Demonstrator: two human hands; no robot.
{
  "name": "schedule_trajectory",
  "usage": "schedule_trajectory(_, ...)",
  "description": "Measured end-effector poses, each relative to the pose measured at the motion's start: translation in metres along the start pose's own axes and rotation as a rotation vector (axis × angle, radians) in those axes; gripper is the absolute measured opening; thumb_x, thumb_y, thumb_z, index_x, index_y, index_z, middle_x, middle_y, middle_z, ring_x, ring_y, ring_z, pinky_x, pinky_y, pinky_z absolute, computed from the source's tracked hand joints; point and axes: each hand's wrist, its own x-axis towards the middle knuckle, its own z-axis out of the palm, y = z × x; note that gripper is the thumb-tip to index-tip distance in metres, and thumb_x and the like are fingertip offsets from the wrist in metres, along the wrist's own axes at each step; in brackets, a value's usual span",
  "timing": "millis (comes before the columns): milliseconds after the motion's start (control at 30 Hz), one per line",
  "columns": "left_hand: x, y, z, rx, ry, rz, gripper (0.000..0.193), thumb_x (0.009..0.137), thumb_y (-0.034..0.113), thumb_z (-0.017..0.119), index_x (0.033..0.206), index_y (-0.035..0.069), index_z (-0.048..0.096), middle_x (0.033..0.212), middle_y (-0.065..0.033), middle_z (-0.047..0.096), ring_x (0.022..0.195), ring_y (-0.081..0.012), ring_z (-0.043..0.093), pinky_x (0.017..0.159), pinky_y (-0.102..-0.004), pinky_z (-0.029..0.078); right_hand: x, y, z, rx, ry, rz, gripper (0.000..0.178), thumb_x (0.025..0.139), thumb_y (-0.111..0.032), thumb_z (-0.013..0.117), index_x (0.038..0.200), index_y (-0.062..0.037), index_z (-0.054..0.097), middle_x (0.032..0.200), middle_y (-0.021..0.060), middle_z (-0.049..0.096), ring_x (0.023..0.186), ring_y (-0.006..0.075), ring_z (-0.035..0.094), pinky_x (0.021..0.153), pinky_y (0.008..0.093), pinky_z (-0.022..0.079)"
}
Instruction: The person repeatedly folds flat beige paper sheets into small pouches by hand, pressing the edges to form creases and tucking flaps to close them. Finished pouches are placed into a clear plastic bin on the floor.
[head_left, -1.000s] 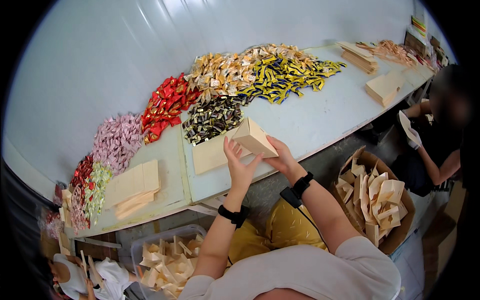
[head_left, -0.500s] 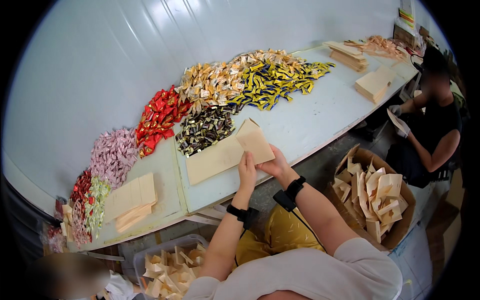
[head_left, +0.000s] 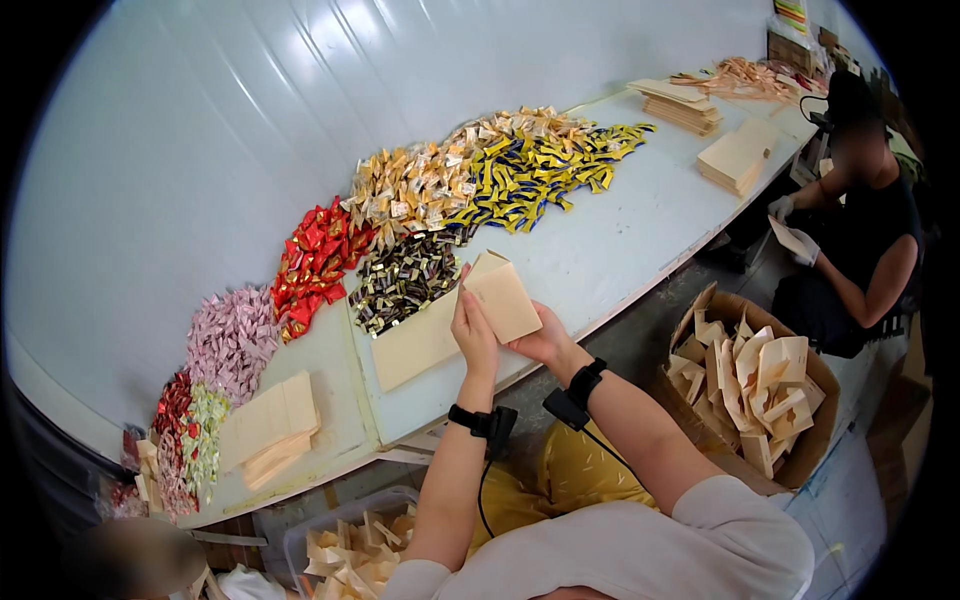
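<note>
Above the front edge of the table I hold a cream paper box (head_left: 503, 303), its folded top tilted away from me. My left hand (head_left: 473, 335) grips its left side, with the thumb along the edge. My right hand (head_left: 543, 338) supports the lower right corner, its fingers partly hidden behind the box. Under and beside it a flat cream paper piece (head_left: 412, 343) lies on the table. Just beyond that is a heap of small dark-wrapped sweets (head_left: 405, 285).
Along the wall lie heaps of red sweets (head_left: 312, 265), orange-white sweets (head_left: 412, 190), yellow-blue sweets (head_left: 545, 170) and pink sweets (head_left: 232, 335). Flat paper stacks (head_left: 270, 420) rest on the table (head_left: 600, 250). A carton (head_left: 828, 410) and a plastic tub (head_left: 293, 548) hold cream boxes. A co-worker (head_left: 880, 250) sits at right.
The box has turned a little in my hands, showing more of its broad face. My left hand has shifted up along its left side. The whole view has shifted slightly.
</note>
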Motion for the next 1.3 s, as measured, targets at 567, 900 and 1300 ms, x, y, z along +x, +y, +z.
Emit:
schedule_trajectory(567, -0.03, -0.045, 0.008, 0.076, -0.07, -0.01, 0.048, 0.106, 0.031, 0.037, 0.134, -0.005, 0.049, 0.124, -0.0138, 0.061, 0.111, -0.0226, 0.058, 0.095, -0.0315, 0.045, 0.002, 0.002, -0.01, 0.075, 0.036, -0.17, 0.036, 0.099, -0.021, 0.038, 0.124, 0.0001, 0.054, 0.12, 0.012, 0.061, 0.11, 0.0265, 0.06, 0.097, 0.0396, 0.048)
schedule_trajectory(900, -0.036, -0.011, 0.009, 0.086, -0.136, -0.122, 0.044, 0.104, 0.027, 0.042, 0.136, -0.003, 0.048, 0.131, -0.0146, 0.057, 0.119, -0.023, 0.054, 0.1, -0.0339, 0.042, 0.0, 0.001, -0.012, 0.101, -0.011, -0.169, 0.035, 0.101, -0.022, 0.038, 0.124, -0.0012, 0.053, 0.119, 0.0116, 0.061, 0.109, 0.0254, 0.059, 0.095, 0.0398, 0.048)
schedule_trajectory(1300, 0.018, 0.071, -0.067, 0.259, -0.305, -0.109, 0.043, 0.091, 0.02, 0.067, 0.125, -0.001, 0.051, 0.11, -0.0102, 0.06, 0.096, -0.0152, 0.059, 0.08, -0.0264, 0.048, -0.001, 0.012, 0.013, -0.556, 0.119, -0.276, 0.019, 0.087, -0.005, 0.068, 0.102, -0.0083, 0.056, 0.097, 0.0039, 0.063, 0.092, 0.0149, 0.062, 0.077, 0.0312, 0.053)
